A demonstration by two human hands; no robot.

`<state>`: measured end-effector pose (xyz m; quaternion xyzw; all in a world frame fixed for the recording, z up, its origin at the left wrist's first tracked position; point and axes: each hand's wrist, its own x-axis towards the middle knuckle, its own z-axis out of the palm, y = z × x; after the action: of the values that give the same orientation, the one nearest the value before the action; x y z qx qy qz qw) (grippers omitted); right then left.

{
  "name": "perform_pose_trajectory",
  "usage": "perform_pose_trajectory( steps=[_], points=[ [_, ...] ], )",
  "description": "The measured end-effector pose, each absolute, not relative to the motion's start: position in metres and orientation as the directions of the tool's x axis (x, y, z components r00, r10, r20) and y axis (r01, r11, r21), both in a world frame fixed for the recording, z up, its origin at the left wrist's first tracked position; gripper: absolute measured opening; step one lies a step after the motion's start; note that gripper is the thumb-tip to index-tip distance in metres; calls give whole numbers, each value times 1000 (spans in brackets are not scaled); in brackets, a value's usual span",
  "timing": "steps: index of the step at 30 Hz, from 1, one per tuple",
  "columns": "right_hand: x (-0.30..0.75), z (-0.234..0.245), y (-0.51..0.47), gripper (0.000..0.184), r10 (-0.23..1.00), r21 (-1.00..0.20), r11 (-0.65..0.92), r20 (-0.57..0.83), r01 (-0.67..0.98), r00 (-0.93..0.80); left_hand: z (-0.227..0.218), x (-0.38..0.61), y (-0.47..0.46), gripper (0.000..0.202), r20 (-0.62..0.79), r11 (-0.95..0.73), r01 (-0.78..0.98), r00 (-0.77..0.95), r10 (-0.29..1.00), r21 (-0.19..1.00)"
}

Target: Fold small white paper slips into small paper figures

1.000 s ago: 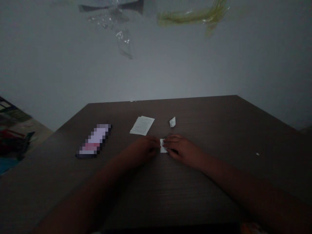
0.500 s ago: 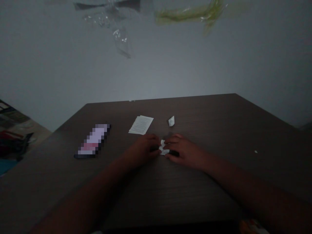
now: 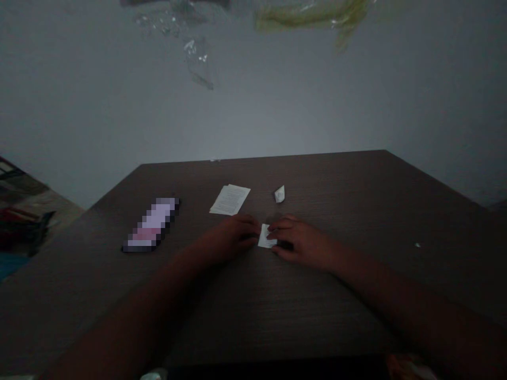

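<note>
A small square of folded white paper (image 3: 264, 237) lies flat on the brown table between my two hands. The fingertips of my right hand (image 3: 299, 238) rest on its right part; thumb and fingers are apart, with a dark gap between them. At the paper's left edge are the slightly bent fingertips of my left hand (image 3: 233, 237), whose thumb is a little away from the fingers. Whether the left fingertips touch the paper cannot be made out. Beyond my right hand a folded, pointed piece of white paper (image 3: 279, 195) sits on the table.
A small stack of printed paper sheets (image 3: 230, 200) lies beyond my left hand. To the left is a phone (image 3: 152, 224) with a blurred-out screen. A tiny white scrap (image 3: 417, 245) lies far right on the table (image 3: 245, 316). Behind stands a wall (image 3: 277, 105) with tape on it.
The paper between my hands, which had raised or uneven flaps, now looks like a flat square. My left fingers have drawn slightly closer together. The view has tilted slightly.
</note>
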<state>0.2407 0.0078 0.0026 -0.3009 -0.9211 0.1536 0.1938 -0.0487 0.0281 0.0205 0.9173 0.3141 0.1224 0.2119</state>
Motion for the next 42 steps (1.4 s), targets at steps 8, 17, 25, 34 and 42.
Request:
perform_pose_trajectory(
  steps=[8,17,25,34,42],
  points=[
    [240,-1,9,23,602,-378,785,282,490,-747,17,-51,31,27,117,-759,484,805,581,435],
    [239,-1,10,23,601,-384,786,291,485,-744,20,-49,29,35,97,-749,509,797,597,425],
    [240,-6,13,21,586,-400,795,314,456,-747,26,-51,28,38,74,-740,501,804,590,449],
    [241,-7,14,20,589,-415,791,313,450,-745,31,-51,23,30,52,-748,497,818,573,440],
    [241,-7,13,22,615,-445,767,301,463,-729,17,-43,25,14,101,-676,557,732,674,482]
  ],
)
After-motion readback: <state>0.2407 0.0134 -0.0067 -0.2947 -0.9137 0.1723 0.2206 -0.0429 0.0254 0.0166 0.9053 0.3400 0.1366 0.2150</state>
